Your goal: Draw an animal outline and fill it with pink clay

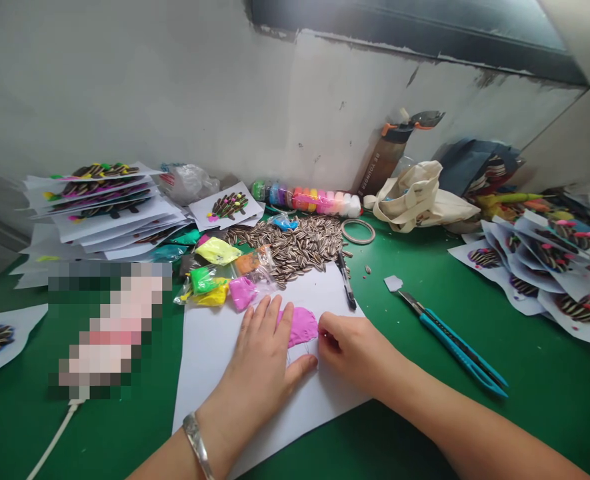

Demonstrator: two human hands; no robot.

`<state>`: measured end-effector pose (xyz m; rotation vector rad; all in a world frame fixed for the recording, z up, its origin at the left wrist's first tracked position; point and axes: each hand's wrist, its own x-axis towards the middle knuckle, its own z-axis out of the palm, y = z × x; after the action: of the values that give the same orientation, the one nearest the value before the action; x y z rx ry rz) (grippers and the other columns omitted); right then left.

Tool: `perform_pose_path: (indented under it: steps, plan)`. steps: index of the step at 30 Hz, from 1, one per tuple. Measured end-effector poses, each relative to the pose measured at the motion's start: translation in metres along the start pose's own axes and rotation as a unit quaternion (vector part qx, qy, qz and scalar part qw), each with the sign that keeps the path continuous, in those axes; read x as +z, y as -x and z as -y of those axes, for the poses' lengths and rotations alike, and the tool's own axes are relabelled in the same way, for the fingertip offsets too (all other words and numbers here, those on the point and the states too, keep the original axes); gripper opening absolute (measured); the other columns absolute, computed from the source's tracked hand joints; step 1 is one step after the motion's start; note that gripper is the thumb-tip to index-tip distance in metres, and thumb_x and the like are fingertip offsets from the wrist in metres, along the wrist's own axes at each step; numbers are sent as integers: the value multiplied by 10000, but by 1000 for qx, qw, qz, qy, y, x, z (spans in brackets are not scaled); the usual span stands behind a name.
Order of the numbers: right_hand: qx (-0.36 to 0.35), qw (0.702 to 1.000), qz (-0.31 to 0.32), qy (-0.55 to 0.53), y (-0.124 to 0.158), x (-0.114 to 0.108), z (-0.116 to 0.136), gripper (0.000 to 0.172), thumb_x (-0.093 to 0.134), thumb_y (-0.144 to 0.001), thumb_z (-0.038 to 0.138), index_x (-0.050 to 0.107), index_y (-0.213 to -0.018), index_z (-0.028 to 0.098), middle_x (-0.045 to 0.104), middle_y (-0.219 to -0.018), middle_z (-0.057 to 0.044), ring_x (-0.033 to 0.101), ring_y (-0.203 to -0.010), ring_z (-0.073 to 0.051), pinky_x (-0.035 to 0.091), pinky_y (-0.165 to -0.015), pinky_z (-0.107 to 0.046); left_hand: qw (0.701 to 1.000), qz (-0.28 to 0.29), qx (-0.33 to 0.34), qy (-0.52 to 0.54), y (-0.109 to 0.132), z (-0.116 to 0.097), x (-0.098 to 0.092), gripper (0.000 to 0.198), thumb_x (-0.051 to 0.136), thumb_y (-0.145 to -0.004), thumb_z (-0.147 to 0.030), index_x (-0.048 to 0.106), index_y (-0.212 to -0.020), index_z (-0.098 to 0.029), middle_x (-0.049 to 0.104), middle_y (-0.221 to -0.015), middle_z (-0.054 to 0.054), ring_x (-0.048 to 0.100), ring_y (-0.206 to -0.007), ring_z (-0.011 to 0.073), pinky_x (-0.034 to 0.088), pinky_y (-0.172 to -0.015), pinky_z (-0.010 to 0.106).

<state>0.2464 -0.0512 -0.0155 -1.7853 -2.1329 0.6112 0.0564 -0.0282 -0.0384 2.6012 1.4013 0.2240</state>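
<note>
Left hand (255, 387): pressing flat, fingers spreading open, holding nothing, on the white paper sheet (209, 360)
Right hand (355, 350): curling its fingers inward, grasp unclear
Pink modelling clay (299, 325): sitting just between both hands' fingertips, on the paper

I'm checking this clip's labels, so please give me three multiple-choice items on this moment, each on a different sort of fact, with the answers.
1. Where is the pile of sunflower seeds relative to the white paper sheet?
A. On the sheet
B. Beyond its far edge
C. Under its near edge

2. What colour is the clay patch on the sheet?
A. Yellow
B. Green
C. Pink

3. How is the left hand placed?
A. Resting on the sheet, fingers spread
B. Closed around a marker pen
C. Lifted well clear of the sheet

Answers:
1. B: the heap lies past the sheet's far edge.
2. C: the patch shows bright pink.
3. A: the spread fingers lie on the paper beside the clay.
</note>
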Motion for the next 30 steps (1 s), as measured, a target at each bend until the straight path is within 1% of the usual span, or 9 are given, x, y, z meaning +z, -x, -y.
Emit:
perform_pose_path:
  steps: [5,8,10,16,19,21,24,27,30]
  plan:
    - [0,1000,-25,-8,-2,-7,-6,99,481,-795,125,542,-770,199,545,-614,29,471,-547,-109,314,-546,-210,1000,11,-2,-10,0,-1,-1,776,523,-843,-601,391,-1443,-127,343,-1517,183,256,-1407,378,263,-1118,567]
    - [-15,998,-59,-1,-6,-10,-13,200,446,-848,136,587,-976,195,611,-707,-2,525,-611,-127,345,-587,-218,1000,9,0,-14,0,-1,-2,768,531,-840,-591,399,-1438,-127,349,-1514,182,259,-1406,377,270,-1114,565]
    - [-35,997,-56,33,-9,-8,-17,248,426,-870,127,589,-1046,190,633,-769,-29,540,-658,-140,345,-603,-227,1000,2,4,-16,0,-1,-1,759,532,-842,-584,403,-1435,-127,354,-1512,180,261,-1406,374,269,-1116,559]
    - [-48,989,-25,135,-13,-5,-18,208,433,-917,165,637,-903,200,572,-701,-18,488,-638,-140,283,-579,-241,1000,-4,5,-9,0,0,-1,753,531,-840,-587,413,-1428,-131,366,-1505,179,277,-1399,377,278,-1110,562]
    - [-64,989,-37,126,-10,-9,-16,228,439,-931,201,650,-1016,216,572,-708,-11,483,-633,-132,280,-581,-238,1000,-9,5,-3,0,1,0,753,530,-841,-589,408,-1430,-135,363,-1508,177,274,-1400,373,269,-1114,559]
    - [-101,986,-36,127,-8,-10,-14,257,444,-929,213,647,-1087,219,581,-730,-19,487,-649,-134,282,-589,-241,1000,-9,4,1,0,1,0,757,529,-844,-590,396,-1437,-140,357,-1512,175,270,-1402,372,262,-1117,559]
    - [-139,980,-24,142,-7,-8,-12,250,444,-921,204,684,-992,206,579,-717,-26,483,-659,-135,279,-593,-250,1000,-7,3,4,0,2,1,763,529,-843,-595,391,-1441,-143,354,-1513,175,266,-1404,374,258,-1120,560]
    - [-134,981,-17,140,-9,-7,-12,249,449,-910,192,689,-845,187,567,-683,-23,479,-651,-132,276,-584,-252,1000,-1,3,0,0,2,2,762,520,-845,-600,395,-1440,-140,347,-1516,179,264,-1404,376,258,-1118,562]
    - [-118,989,-15,90,-11,-9,-13,237,458,-902,181,689,-849,186,571,-696,-16,490,-640,-119,294,-583,-234,1000,-3,4,-6,-1,2,2,758,519,-847,-598,400,-1437,-136,349,-1514,184,267,-1403,377,258,-1117,563]
